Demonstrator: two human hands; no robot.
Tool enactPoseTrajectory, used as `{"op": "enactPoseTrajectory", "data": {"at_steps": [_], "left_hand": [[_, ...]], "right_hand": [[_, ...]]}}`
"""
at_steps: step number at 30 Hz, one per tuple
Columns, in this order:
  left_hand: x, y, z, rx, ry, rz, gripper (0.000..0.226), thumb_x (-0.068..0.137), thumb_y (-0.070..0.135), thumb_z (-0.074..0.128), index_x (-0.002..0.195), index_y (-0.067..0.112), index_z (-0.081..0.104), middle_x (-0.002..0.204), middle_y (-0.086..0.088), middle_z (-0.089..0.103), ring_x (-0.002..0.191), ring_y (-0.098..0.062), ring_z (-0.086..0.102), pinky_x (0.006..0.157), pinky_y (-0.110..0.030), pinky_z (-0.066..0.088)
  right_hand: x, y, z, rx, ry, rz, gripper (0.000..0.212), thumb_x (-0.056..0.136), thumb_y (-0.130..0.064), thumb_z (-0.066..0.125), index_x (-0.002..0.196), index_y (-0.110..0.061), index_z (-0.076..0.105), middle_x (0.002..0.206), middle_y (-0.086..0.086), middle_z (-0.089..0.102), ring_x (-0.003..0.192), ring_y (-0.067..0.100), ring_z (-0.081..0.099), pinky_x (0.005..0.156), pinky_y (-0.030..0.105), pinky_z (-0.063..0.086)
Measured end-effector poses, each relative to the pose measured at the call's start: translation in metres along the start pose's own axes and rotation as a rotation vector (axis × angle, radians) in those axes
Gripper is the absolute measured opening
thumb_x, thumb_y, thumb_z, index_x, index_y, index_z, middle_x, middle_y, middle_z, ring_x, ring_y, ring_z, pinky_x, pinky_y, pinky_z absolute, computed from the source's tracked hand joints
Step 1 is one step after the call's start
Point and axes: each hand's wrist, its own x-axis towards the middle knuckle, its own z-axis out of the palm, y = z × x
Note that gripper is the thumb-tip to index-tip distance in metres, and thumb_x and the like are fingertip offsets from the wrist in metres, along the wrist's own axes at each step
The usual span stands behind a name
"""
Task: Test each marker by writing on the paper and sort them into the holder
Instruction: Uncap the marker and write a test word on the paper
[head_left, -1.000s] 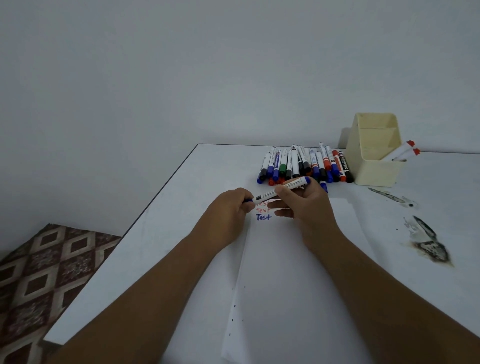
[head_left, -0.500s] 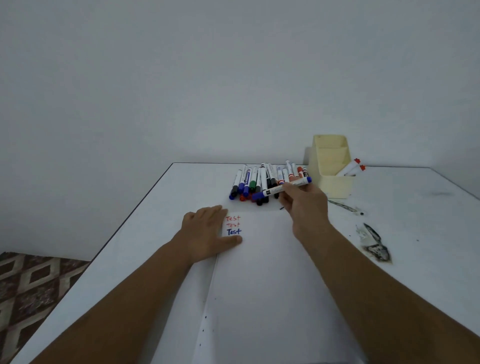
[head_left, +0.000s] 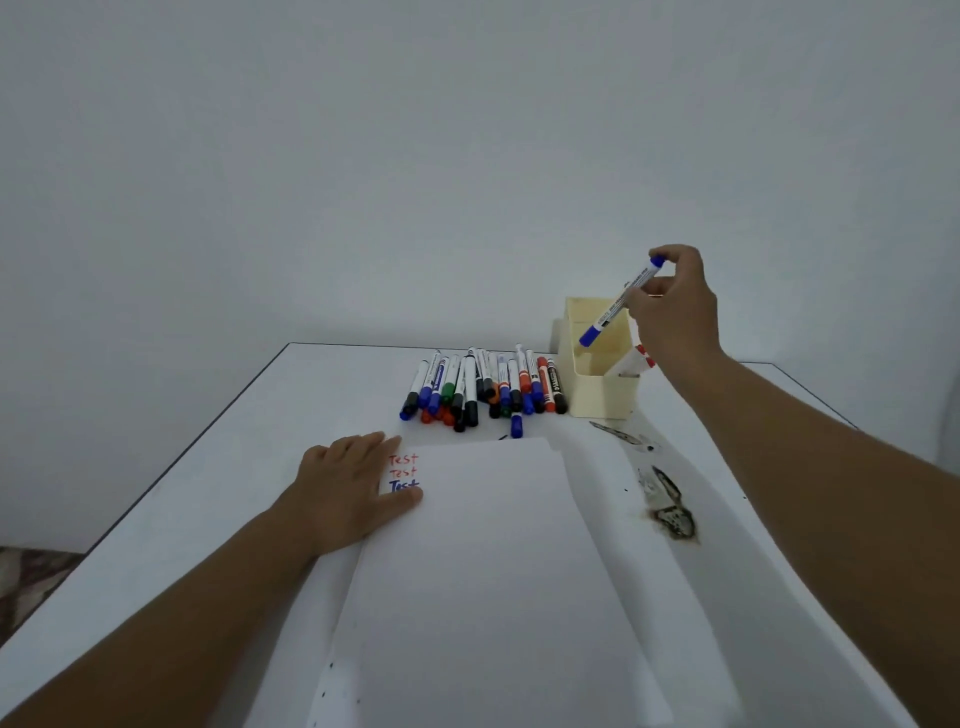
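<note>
The right hand (head_left: 675, 306) pinches a blue marker (head_left: 621, 301) near its upper end, holding it tilted above the cream holder (head_left: 597, 395), capped tip down over the back compartment. The left hand (head_left: 353, 493) lies flat, fingers straight, on the left edge of the paper (head_left: 483, 571), beside three written "Test" lines (head_left: 404, 472). A pile of markers (head_left: 478, 387) lies just left of the holder; two red-capped markers (head_left: 631, 361) lean in its front compartment. Dark stains (head_left: 670, 512) mark the tabletop (head_left: 208, 493) to the right.

one holder (head_left: 597, 400), one paper (head_left: 493, 571), two hands
</note>
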Motion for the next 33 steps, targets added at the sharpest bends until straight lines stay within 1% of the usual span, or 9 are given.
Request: {"op": "enactPoseTrajectory", "data": {"at_steps": [5, 9, 15, 18, 22, 27, 29, 31, 33], "left_hand": [[0.001, -0.001, 0.001, -0.012, 0.010, 0.001, 0.134, 0.046, 0.100, -0.019, 0.158, 0.034, 0.016, 0.164, 0.009, 0.018, 0.149, -0.013, 0.015, 0.118, -0.040, 0.014], [0.003, -0.003, 0.003, -0.017, 0.031, -0.003, 0.132, 0.048, 0.100, -0.019, 0.157, 0.035, 0.017, 0.163, 0.010, 0.019, 0.149, -0.012, 0.016, 0.117, -0.040, 0.014], [0.005, -0.004, 0.005, -0.028, 0.030, -0.003, 0.132, 0.048, 0.099, -0.021, 0.157, 0.036, 0.016, 0.163, 0.010, 0.018, 0.149, -0.012, 0.014, 0.118, -0.040, 0.013], [0.006, -0.004, 0.005, -0.039, 0.041, -0.004, 0.132, 0.047, 0.099, -0.020, 0.157, 0.036, 0.018, 0.163, 0.010, 0.019, 0.149, -0.012, 0.015, 0.118, -0.040, 0.014], [0.006, -0.004, 0.005, -0.040, 0.038, 0.002, 0.131, 0.048, 0.099, -0.020, 0.157, 0.036, 0.017, 0.163, 0.011, 0.018, 0.149, -0.011, 0.015, 0.118, -0.040, 0.013], [0.005, -0.004, 0.006, -0.042, 0.044, 0.001, 0.131, 0.049, 0.100, -0.019, 0.157, 0.036, 0.017, 0.163, 0.010, 0.019, 0.149, -0.011, 0.015, 0.118, -0.040, 0.014], [0.005, -0.004, 0.006, -0.042, 0.041, -0.001, 0.131, 0.049, 0.100, -0.019, 0.157, 0.036, 0.017, 0.163, 0.011, 0.019, 0.148, -0.011, 0.016, 0.118, -0.039, 0.014], [0.006, -0.004, 0.005, -0.039, 0.037, 0.001, 0.131, 0.049, 0.100, -0.019, 0.157, 0.036, 0.016, 0.162, 0.011, 0.019, 0.148, -0.011, 0.016, 0.118, -0.039, 0.015], [0.005, -0.004, 0.005, -0.038, 0.035, 0.006, 0.131, 0.050, 0.100, -0.018, 0.158, 0.035, 0.016, 0.163, 0.010, 0.019, 0.148, -0.012, 0.017, 0.118, -0.040, 0.015]], "right_hand": [[0.020, 0.009, 0.006, -0.148, -0.040, -0.072, 0.032, 0.099, -0.011, 0.053, 0.128, -0.023, 0.045, 0.096, 0.001, 0.066, 0.066, 0.012, 0.057, 0.056, 0.029, 0.046], [0.030, 0.021, 0.023, -0.261, -0.123, -0.113, 0.028, 0.101, -0.013, 0.051, 0.127, -0.021, 0.045, 0.088, 0.002, 0.062, 0.062, 0.007, 0.053, 0.052, 0.024, 0.037], [0.039, 0.040, 0.043, -0.368, -0.218, -0.082, 0.022, 0.102, -0.018, 0.052, 0.123, -0.023, 0.046, 0.095, 0.012, 0.067, 0.065, 0.016, 0.054, 0.053, 0.030, 0.039], [0.043, 0.045, 0.049, -0.404, -0.247, -0.045, 0.020, 0.105, -0.024, 0.047, 0.124, -0.024, 0.047, 0.104, 0.011, 0.065, 0.073, 0.020, 0.057, 0.053, 0.031, 0.040], [0.045, 0.047, 0.055, -0.433, -0.328, -0.019, 0.023, 0.106, -0.028, 0.046, 0.129, -0.026, 0.048, 0.111, 0.011, 0.064, 0.090, 0.026, 0.063, 0.054, 0.030, 0.041], [0.045, 0.048, 0.058, -0.552, -0.401, -0.017, 0.029, 0.105, -0.027, 0.048, 0.134, -0.024, 0.047, 0.116, 0.013, 0.060, 0.077, 0.019, 0.055, 0.055, 0.030, 0.036], [0.045, 0.046, 0.057, -0.562, -0.403, -0.012, 0.034, 0.105, -0.028, 0.048, 0.139, -0.022, 0.046, 0.120, 0.013, 0.059, 0.081, 0.021, 0.055, 0.056, 0.028, 0.036], [0.042, 0.043, 0.055, -0.538, -0.393, -0.015, 0.042, 0.104, -0.030, 0.050, 0.144, -0.022, 0.042, 0.125, 0.012, 0.059, 0.087, 0.022, 0.057, 0.061, 0.029, 0.039], [0.038, 0.039, 0.055, -0.492, -0.362, -0.051, 0.051, 0.101, -0.032, 0.055, 0.148, -0.024, 0.035, 0.131, 0.011, 0.057, 0.101, 0.026, 0.059, 0.074, 0.035, 0.048]]}}
